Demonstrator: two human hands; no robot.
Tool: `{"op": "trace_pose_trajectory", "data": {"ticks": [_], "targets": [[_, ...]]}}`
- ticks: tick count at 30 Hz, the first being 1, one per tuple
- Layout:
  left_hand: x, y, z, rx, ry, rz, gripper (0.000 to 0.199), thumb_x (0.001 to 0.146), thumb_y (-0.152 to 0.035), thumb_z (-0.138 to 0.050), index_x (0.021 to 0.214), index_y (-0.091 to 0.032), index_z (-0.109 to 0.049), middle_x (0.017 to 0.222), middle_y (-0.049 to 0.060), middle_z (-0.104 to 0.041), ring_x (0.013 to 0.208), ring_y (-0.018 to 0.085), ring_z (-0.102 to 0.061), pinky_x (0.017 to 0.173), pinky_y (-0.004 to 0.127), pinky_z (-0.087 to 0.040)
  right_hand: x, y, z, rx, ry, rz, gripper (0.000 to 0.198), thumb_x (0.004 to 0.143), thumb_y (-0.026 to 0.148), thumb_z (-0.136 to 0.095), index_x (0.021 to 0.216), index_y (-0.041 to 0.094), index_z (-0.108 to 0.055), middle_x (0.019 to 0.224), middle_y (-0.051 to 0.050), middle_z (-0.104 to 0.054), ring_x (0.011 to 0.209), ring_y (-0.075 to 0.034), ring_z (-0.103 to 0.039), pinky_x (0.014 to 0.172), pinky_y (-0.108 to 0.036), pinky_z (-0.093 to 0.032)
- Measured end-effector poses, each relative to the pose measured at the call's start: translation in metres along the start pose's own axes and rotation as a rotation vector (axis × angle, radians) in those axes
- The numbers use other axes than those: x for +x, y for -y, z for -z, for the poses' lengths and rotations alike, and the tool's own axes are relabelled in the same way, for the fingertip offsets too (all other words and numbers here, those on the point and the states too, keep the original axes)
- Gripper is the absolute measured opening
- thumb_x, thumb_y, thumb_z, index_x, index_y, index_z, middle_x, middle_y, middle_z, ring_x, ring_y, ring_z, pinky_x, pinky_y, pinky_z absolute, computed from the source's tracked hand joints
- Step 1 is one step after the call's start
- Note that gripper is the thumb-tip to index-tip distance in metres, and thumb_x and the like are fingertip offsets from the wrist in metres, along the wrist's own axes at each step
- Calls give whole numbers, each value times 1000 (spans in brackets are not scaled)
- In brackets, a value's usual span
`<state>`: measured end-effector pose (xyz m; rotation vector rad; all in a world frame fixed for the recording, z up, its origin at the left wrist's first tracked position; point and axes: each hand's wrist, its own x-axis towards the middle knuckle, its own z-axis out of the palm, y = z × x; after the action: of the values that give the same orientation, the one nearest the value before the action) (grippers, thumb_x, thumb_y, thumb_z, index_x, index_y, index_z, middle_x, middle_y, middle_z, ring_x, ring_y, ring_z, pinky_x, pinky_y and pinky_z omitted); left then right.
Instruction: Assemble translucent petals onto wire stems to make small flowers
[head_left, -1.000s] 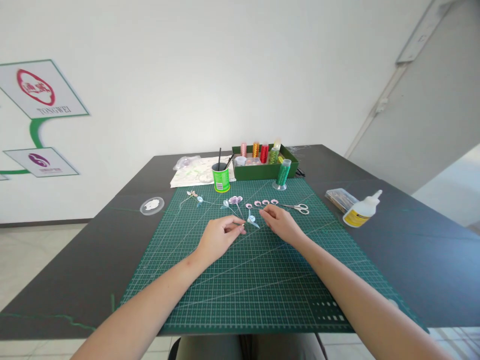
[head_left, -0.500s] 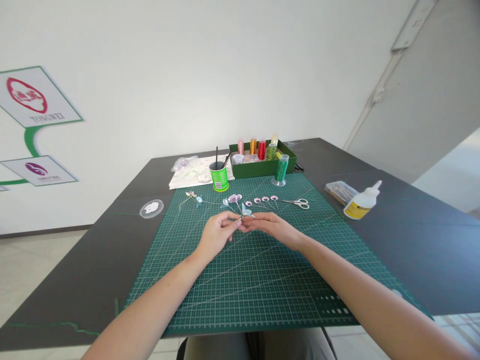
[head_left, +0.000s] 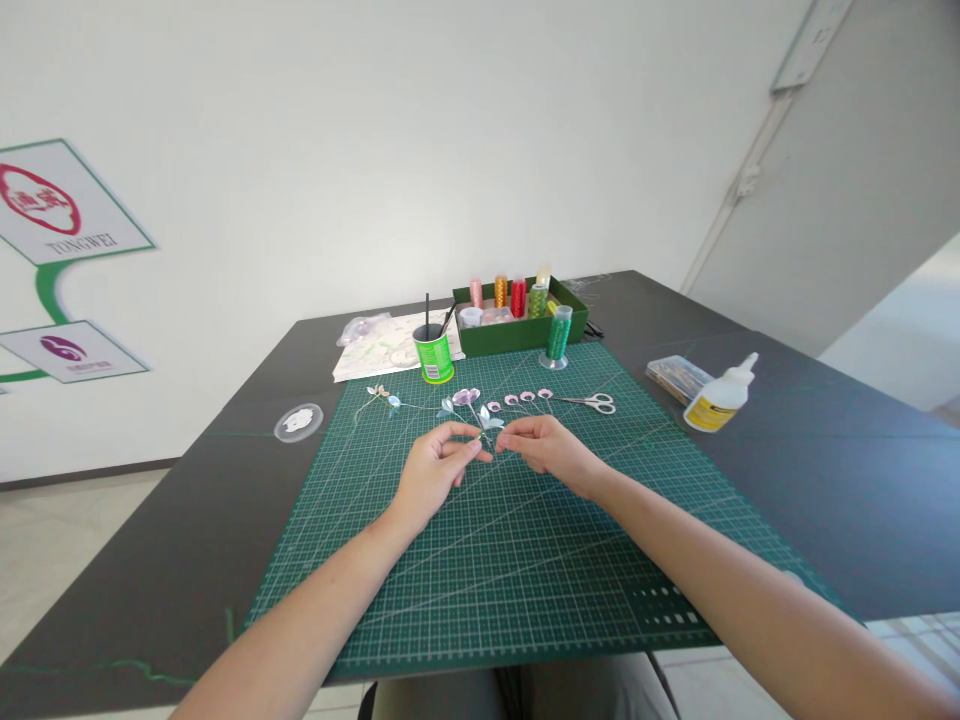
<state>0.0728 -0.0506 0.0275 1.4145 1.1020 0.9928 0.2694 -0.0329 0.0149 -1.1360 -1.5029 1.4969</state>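
Observation:
My left hand (head_left: 437, 462) pinches the thin stem of an artificial flower, thumb against fingertips. The flower has a lilac bloom (head_left: 466, 397) on top and pale blue leaves (head_left: 490, 420) close to the fingers. Just to its right, my right hand (head_left: 551, 448) is closed in a pinch; whatever lies between its fingertips is too fine to make out. Behind the hands, several pink looped petals (head_left: 527, 396) on wires lie in a row beside scissors (head_left: 598, 403) with white handles. A small wired spray (head_left: 381, 391) rests at the far left of the mat.
A green cutting mat (head_left: 450, 600) covers the table's middle. Behind stand a green can (head_left: 435, 358) of dark sticks, a green thread spool (head_left: 558, 335) and a green box (head_left: 495, 340) of spools. A glue bottle (head_left: 718, 400) and clear case (head_left: 677, 380) lie right, a round dish (head_left: 298, 422) left.
My right hand has drawn slightly away from the left, its fingers going from stretched flat across the stem to a pinch. My left hand keeps its hold. The view has shifted a little.

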Motion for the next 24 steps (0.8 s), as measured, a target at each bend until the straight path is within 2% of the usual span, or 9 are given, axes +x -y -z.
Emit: {"op": "trace_pose_trajectory", "data": {"ticks": [12,20,24], "targets": [[-6,-2,-4,75,54,-68,22,86,-38,-65,92,-17,-60,78,7,-77,42,7,-42,43,19,-35,2,-3,1,-46,-57,39,33,75,47,-67,76,14,-70,44,9,-32,43,-6,-21,42,-24,-14],[-10,-2,-7,105,74,-63,22,86,-38,-65,92,-17,-64,79,7,-77,40,6,-38,41,19,-30,1,-1,-1,-34,-53,19,31,75,45,-69,72,14,-69,44,9,-33,42,-6,-22,41,-23,-14],[-11,-5,-8,120,73,-50,22,86,-38,-64,94,-18,-62,79,6,-77,41,7,-41,42,20,-33,1,0,-1,-14,-60,19,31,74,45,-70,75,14,-70,43,9,-33,42,-6,-22,41,-24,-14]]}}
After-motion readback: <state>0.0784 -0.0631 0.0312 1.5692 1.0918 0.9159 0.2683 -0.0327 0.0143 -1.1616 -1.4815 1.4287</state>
